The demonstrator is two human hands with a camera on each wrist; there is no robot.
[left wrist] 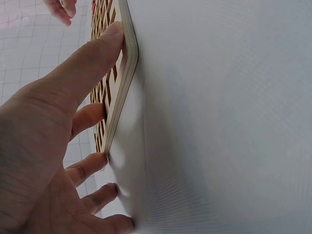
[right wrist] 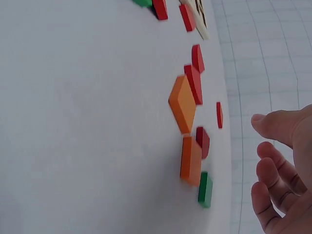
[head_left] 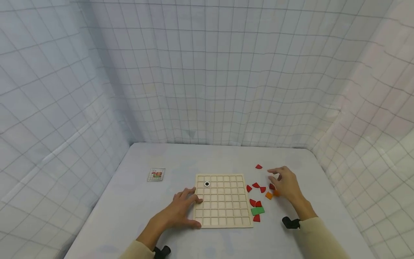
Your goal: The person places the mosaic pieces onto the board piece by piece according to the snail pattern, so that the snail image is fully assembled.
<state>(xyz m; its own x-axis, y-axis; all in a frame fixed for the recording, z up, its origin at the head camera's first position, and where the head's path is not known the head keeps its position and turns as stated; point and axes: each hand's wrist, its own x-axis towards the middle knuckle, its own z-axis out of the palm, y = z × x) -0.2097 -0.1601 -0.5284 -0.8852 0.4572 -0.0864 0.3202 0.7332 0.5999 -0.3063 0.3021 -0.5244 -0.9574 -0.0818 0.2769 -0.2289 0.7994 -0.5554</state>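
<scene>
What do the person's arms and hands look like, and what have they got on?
Both the left hand and the right hand are bare, with no gloves. The left sleeve and right sleeve are plain pale beige. A small, stubby black gadget shows by each wrist, left gadget and right gadget.

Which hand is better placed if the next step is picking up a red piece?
Most likely the right hand: it hovers near the red pieces and looks empty. The left hand touches the gridded board's left side, farther from those pieces.
</scene>
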